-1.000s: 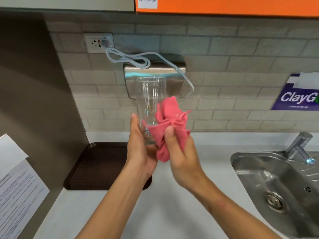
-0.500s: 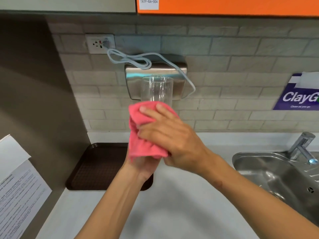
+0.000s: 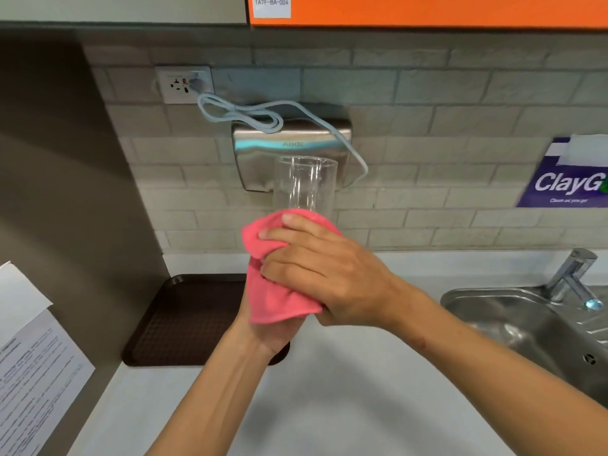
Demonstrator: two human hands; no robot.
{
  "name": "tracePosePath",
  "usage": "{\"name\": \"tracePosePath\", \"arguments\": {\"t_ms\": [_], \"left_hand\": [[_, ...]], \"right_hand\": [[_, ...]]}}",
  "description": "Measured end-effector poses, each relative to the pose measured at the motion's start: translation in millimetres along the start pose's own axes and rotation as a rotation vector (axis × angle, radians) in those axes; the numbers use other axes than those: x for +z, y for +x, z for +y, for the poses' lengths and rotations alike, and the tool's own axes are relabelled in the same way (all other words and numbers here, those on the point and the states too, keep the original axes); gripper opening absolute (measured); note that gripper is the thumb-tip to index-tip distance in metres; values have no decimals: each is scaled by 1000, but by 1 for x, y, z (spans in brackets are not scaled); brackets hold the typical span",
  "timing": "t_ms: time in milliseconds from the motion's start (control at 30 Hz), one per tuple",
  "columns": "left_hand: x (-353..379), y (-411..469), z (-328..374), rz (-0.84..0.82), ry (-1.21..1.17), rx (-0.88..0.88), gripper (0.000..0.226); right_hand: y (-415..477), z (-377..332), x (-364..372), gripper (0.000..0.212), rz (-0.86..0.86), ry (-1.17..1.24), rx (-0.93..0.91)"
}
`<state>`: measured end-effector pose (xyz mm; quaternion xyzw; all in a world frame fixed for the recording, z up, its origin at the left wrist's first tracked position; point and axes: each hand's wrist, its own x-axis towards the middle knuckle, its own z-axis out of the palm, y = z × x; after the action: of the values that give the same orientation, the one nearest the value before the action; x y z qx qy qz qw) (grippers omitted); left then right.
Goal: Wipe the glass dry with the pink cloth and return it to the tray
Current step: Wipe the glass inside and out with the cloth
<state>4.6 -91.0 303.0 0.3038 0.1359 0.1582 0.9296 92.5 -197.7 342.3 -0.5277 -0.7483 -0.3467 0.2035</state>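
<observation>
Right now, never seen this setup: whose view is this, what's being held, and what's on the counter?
There is no machine here. A person wears a wide-angle camera on the head, looking forward and down at their own two bare hands, so this single picture is their viewpoint.

The left hand holds a clear glass upright from below; most of that hand is hidden. The right hand presses a pink cloth around the glass's lower part, wiping it. The glass is lifted above the counter, not resting on anything.

On the pale counter lies a dark brown tray to the left, where the glass belongs afterwards. A steel sink with a tap is on the right. On the tiled wall hangs a metal dryer, plugged into a socket.
</observation>
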Motion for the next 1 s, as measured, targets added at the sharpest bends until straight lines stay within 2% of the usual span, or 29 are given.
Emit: {"name": "tracePosePath", "arguments": {"t_ms": [167,267,367,433,467,500,533,567,633,700,800,900,1000], "left_hand": [[10,1,-4,-154,84,33,49],[10,4,-5,-149,63,62,36],[2,7,-6,-37,-160,-9,29],[1,7,-6,-60,-362,-68,43],[5,6,-6,-111,-401,-91,39],[9,3,-4,-185,-368,-98,29],[12,2,-4,-171,-201,-75,29],[12,4,-6,-140,-7,-34,39],[15,5,-6,-113,112,3,49],[17,5,-3,-143,101,40,48],[7,8,-2,-65,-108,1,41],[-6,12,-1,30,-119,-46,57],[1,12,0,-53,-48,-32,50]], "right_hand": [[19,35,-25,26,152,-73,131],[21,33,-20,29,169,-59,147],[3,11,0,29,101,10,78],[-5,5,4,28,57,14,61],[-4,9,1,25,50,0,66],[0,15,-5,28,63,-23,93],[6,22,-11,36,92,-44,132],[11,31,-18,41,128,-50,175],[20,41,-26,46,183,-31,260],[21,36,-21,49,189,-5,283],[3,10,-1,43,81,47,191],[-15,0,7,34,12,80,149],[-3,15,-4,50,102,100,277]]}}
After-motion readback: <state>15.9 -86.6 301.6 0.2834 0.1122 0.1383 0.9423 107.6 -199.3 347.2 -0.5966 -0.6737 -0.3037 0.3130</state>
